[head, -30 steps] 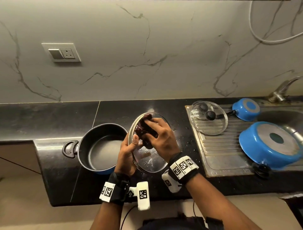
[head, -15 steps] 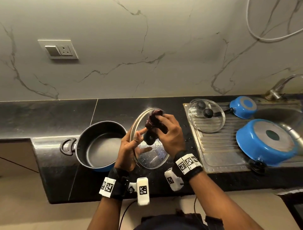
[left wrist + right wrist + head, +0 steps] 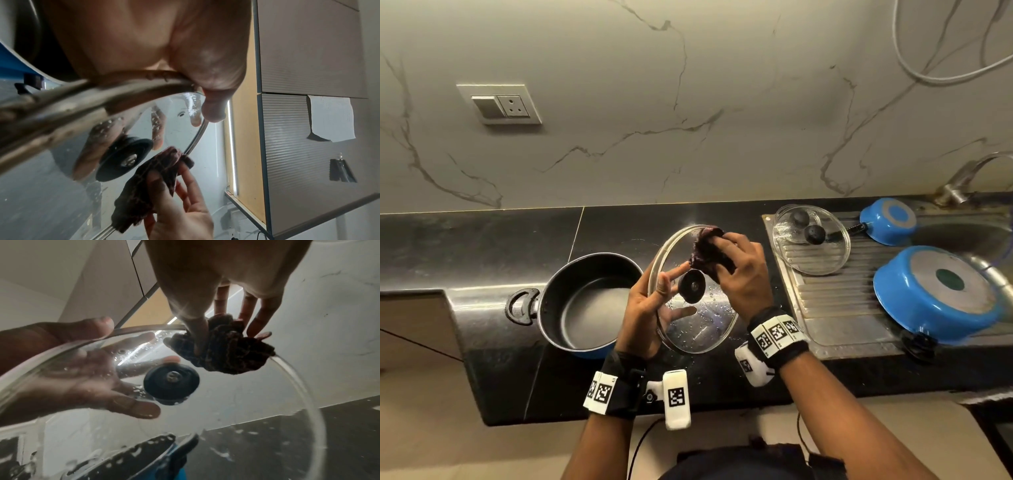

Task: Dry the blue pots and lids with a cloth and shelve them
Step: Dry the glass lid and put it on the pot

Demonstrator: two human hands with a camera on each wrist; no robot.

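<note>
Since a second ago the cloth point(image 3: 707, 255) has slid from the middle of the glass lid point(image 3: 690, 329) up to its far rim, uncovering the black knob point(image 3: 691, 286). The right hand point(image 3: 743, 277) has its grip pinched on the bunched cloth, thumb pressing it against the glass. The left hand point(image 3: 645, 315) holds the lid by its near-left edge, thumb over the rim, fingers spread behind the glass. The lid is tilted on edge above the surface, its long axis running away from the person, between the two hands; the dark pot point(image 3: 585, 305) stands left of the left grip.
</note>
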